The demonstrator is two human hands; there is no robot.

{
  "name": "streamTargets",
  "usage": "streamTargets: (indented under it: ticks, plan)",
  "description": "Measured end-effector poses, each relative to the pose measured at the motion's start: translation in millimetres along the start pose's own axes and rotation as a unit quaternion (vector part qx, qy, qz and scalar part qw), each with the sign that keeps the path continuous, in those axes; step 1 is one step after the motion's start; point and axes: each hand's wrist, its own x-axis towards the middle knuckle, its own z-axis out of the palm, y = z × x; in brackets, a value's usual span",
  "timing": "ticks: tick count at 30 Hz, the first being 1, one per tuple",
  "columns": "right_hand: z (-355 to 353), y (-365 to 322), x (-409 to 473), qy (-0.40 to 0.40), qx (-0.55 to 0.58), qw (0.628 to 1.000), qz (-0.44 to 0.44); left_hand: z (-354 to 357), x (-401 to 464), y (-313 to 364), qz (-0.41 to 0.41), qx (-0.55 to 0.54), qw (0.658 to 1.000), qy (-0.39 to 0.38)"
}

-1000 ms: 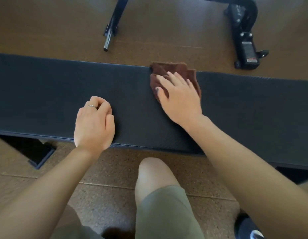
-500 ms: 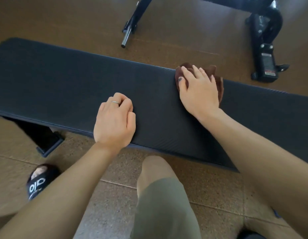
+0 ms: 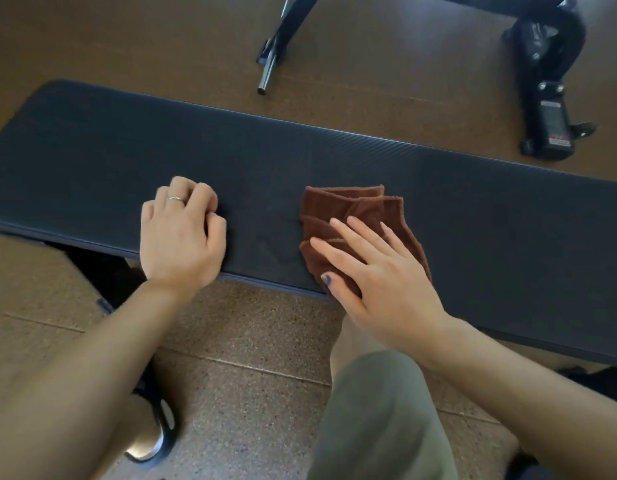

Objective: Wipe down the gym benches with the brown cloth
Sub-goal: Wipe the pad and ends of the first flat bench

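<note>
A long black padded gym bench (image 3: 334, 168) runs across the view from left to right. The folded brown cloth (image 3: 352, 209) lies on the pad near its front edge. My right hand (image 3: 376, 271) presses flat on the cloth with straight, spread fingers and covers its near half. My left hand (image 3: 180, 237) rests on the pad to the left of the cloth, about a hand's width away, with its fingers curled under and nothing in it; a ring shows on one finger.
Behind the bench, black gym equipment legs (image 3: 549, 98) and a metal peg (image 3: 269, 71) stand on the brown floor. The bench's black foot (image 3: 103, 271) is under its left part. My knee (image 3: 369, 393) and a sandal (image 3: 154, 431) are close to the front edge.
My right hand has drawn the cloth from the pad's far edge toward the near edge. My left hand stays curled in place on the pad. The view has shifted left.
</note>
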Motion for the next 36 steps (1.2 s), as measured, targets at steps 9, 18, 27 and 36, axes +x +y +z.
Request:
streamTargets:
  ticks: [9,18,27,36]
  plan:
    - [19.4,-32.7,164.5,0.017,-0.011,0.998,0.059,3.9,0.3,-3.1,0.013,-0.016,1.0,0.006]
    - [24.5,-54.1,38.4,-0.023,-0.044,0.997,-0.053,6.3,2.2,-6.4,0.023,-0.029,0.999,0.012]
    - [34.0,-70.2,68.7,0.024,-0.017,0.999,-0.028,-2.9,5.7,-11.5,0.02,-0.107,0.994,0.024]
    - [22.8,-35.8,10.5,0.01,-0.08,0.993,-0.082,-6.4,23.3,-51.0,-0.124,0.001,0.99,0.064]
